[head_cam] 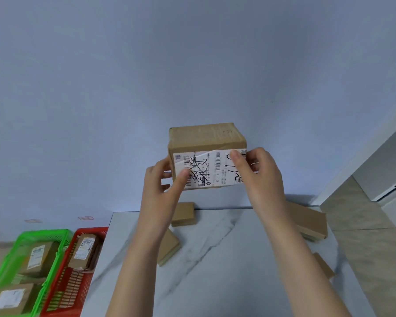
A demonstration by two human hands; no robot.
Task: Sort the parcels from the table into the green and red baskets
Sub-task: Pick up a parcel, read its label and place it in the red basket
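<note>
We hold a cardboard parcel [206,138] raised above the table's [215,259] far edge. Our left hand [162,181] and right hand [258,172] grip its sides, thumbs pressing its scribbled label [206,168], other fingers mostly hidden behind. Left of the table sit the green basket [44,232] and red basket [92,229], cut off below.

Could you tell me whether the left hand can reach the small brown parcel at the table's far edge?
Probably not yet: the left hand grips the raised box together with the right hand, though the small parcel lies uncovered just below.
</note>
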